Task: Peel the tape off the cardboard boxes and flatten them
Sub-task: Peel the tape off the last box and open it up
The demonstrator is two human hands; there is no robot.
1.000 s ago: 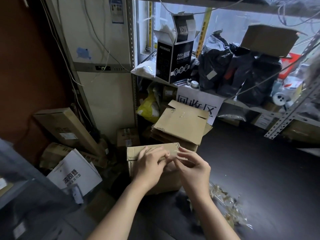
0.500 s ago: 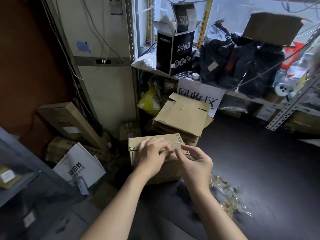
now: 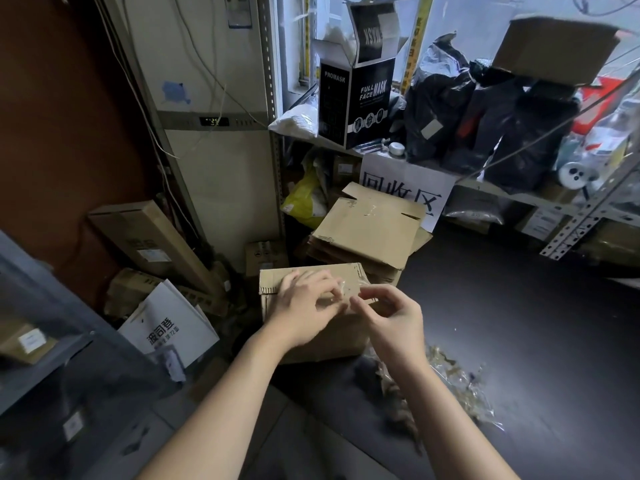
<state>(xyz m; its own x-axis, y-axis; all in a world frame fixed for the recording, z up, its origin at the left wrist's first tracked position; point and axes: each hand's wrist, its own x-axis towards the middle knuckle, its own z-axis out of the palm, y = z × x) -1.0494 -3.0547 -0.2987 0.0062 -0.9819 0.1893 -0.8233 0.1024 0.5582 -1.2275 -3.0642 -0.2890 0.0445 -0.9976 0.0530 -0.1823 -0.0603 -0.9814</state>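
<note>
Nearest on the dark table (image 3: 519, 341), tape scraps (image 3: 460, 389) sit by the right wrist, clear of the work. Right hand (image 3: 391, 317) pinches the clear tape (image 3: 348, 289) on the cardboard box (image 3: 311, 344) at the table's left edge. Left hand (image 3: 304, 306) steadies the box top, fingers curled; can't tell if it grips anything. Behind it, flattened boxes (image 3: 370, 230) are stacked, likely done.

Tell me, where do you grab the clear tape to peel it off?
Pinch the loose crinkled end of the clear tape, already lifted off the top of the cardboard box between the hands. Come from the right, as the right hand does, and probably pull low along the strip, with the left hand steadying the box.
</note>
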